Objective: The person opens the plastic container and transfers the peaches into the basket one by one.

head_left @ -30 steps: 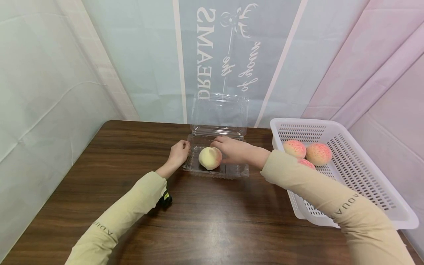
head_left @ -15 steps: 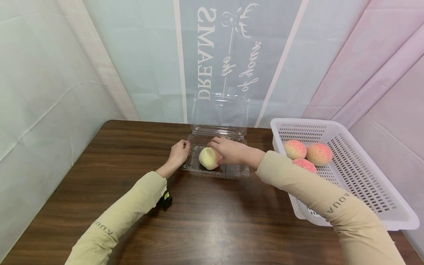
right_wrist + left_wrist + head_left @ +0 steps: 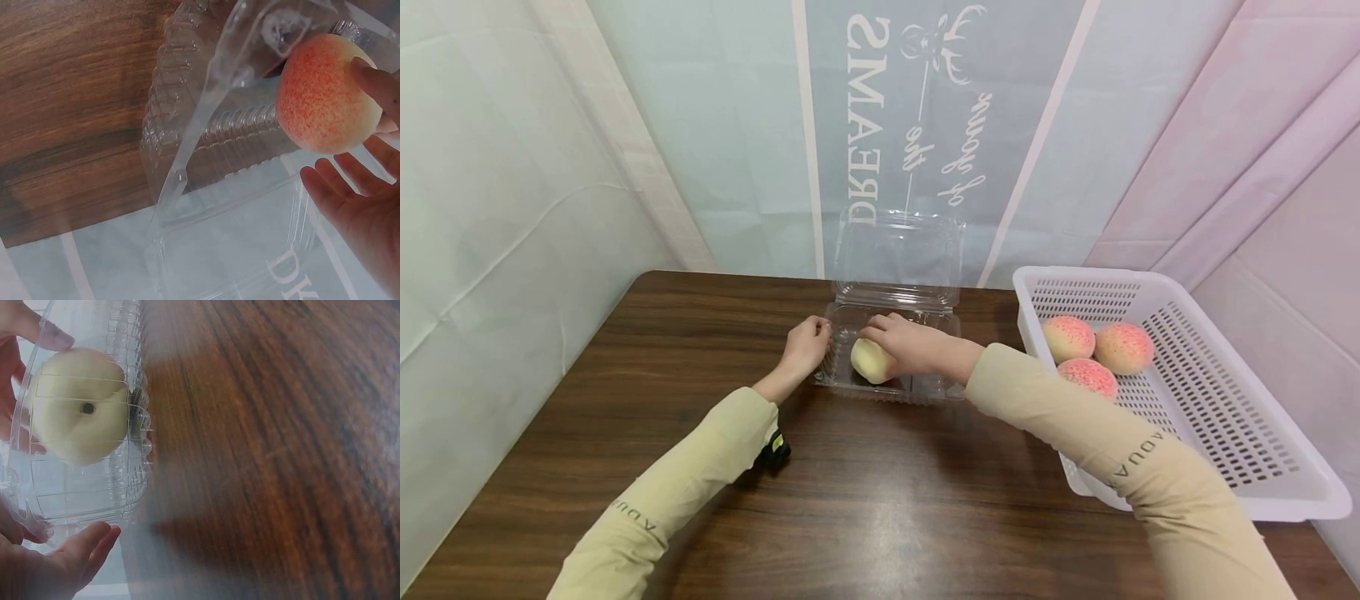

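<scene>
A peach (image 3: 869, 362) sits in the left part of a clear plastic clamshell container (image 3: 887, 393), whose lid (image 3: 898, 254) stands raised at the back. My right hand (image 3: 917, 343) holds the peach from its right side and top, with the thumb (image 3: 378, 87) against its red-speckled skin. Some fingers of that hand stretch out below the fruit in the right wrist view. At the container's left wall, my left hand (image 3: 807, 346) pinches the rim. The pale underside with a dark hole shows through the ribbed wall in the left wrist view.
A white perforated basket (image 3: 1247, 392) stands on the right of the brown wooden table (image 3: 880, 500), partly under my right sleeve. Three peaches (image 3: 1123, 348) lie at its left side. Hanging printed cloth (image 3: 737, 167) rises just behind the table.
My right hand has shifted slightly left and covers more of the peach. The right forearm has moved left too, showing more of the peach nearest it in the basket. My left hand stays put.
</scene>
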